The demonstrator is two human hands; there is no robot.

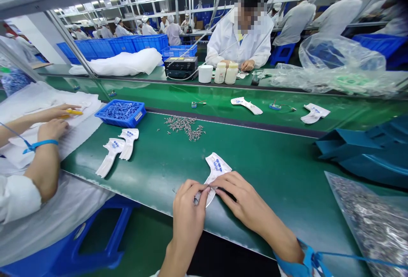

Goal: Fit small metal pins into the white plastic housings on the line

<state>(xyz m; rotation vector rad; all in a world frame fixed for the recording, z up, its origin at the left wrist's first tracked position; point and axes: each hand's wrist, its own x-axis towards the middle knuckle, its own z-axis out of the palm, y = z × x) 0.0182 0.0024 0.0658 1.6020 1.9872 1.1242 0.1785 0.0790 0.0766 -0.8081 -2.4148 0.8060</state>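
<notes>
A white plastic part with blue print lies on the green belt at the near edge. My left hand pinches its lower end with closed fingers. My right hand is closed on the same part from the right, fingertips meeting the left hand's at the middle. Whatever small item sits between the fingertips is too tiny to name. A blue strap circles my right wrist.
A pile of small metal screws and a blue bin of parts sit farther back. Two more white parts lie to the left. A co-worker's arms work at left; another person sits opposite. A bag of screws lies right.
</notes>
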